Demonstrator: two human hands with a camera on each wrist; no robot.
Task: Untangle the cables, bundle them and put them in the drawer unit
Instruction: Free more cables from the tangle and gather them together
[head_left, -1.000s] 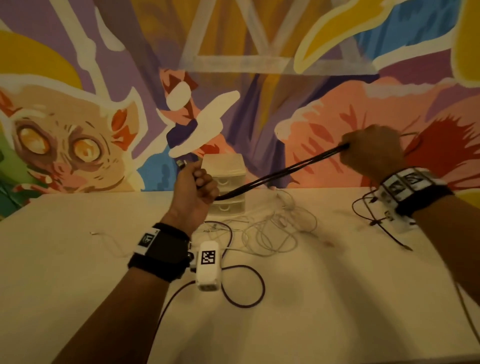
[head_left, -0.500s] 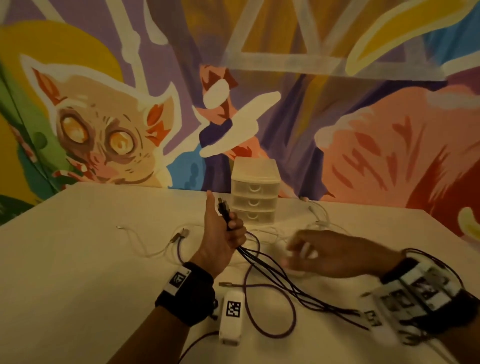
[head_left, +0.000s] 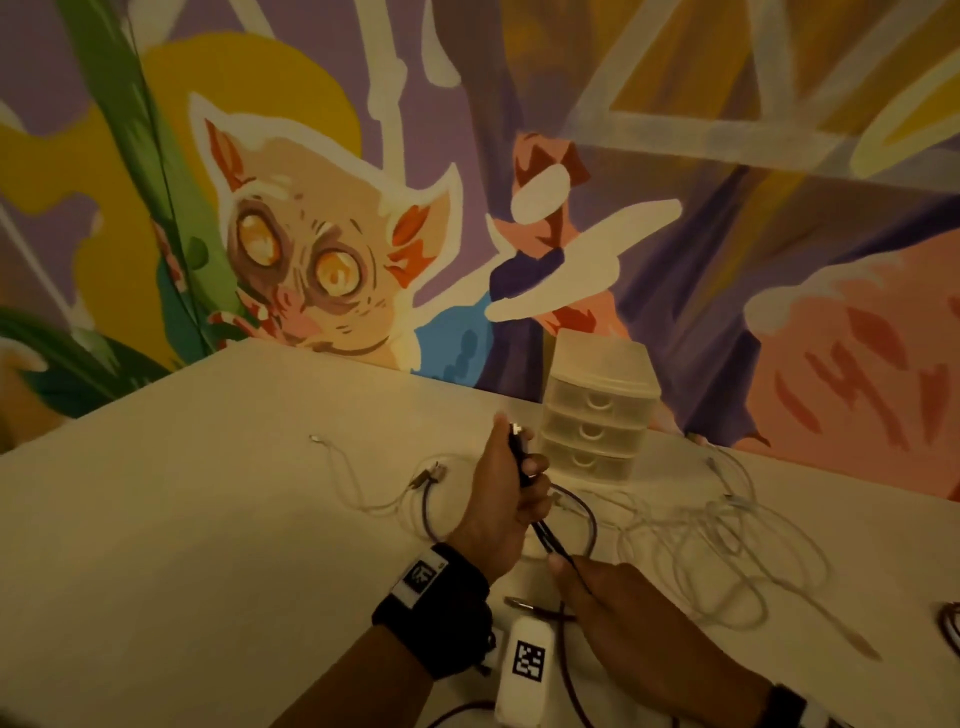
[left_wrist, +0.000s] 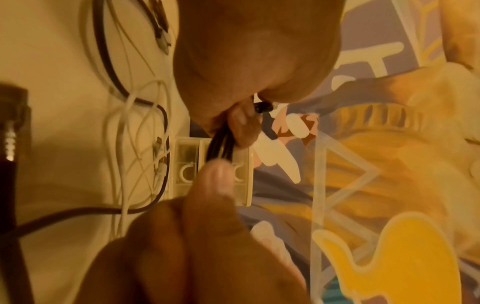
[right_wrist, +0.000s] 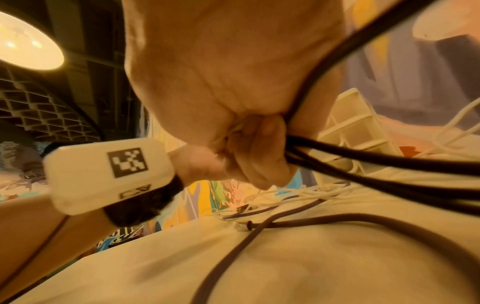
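Observation:
A black cable (head_left: 545, 538), folded into several strands, is gripped in my left hand (head_left: 511, 499), held upright above the table. Its plug end (head_left: 515, 431) sticks out above the fist. My right hand (head_left: 613, 613) is just below and pinches the same strands where they leave the left fist. The left wrist view shows the strands (left_wrist: 218, 148) between both hands. In the right wrist view they (right_wrist: 389, 162) run off to the right. The white three-drawer unit (head_left: 597, 410) stands right behind the hands against the wall, all drawers closed.
A loose tangle of white cables (head_left: 717, 545) lies on the white table (head_left: 208, 519) right of the hands. A purple cable (head_left: 592, 519) loops beneath them. Another thin white cable (head_left: 337, 467) trails left. The painted wall is close behind.
The black cable was stretched taut between my raised, spread hands. The right hand dropped, swung left and took hold of the strands just under the left hand, which came lower.

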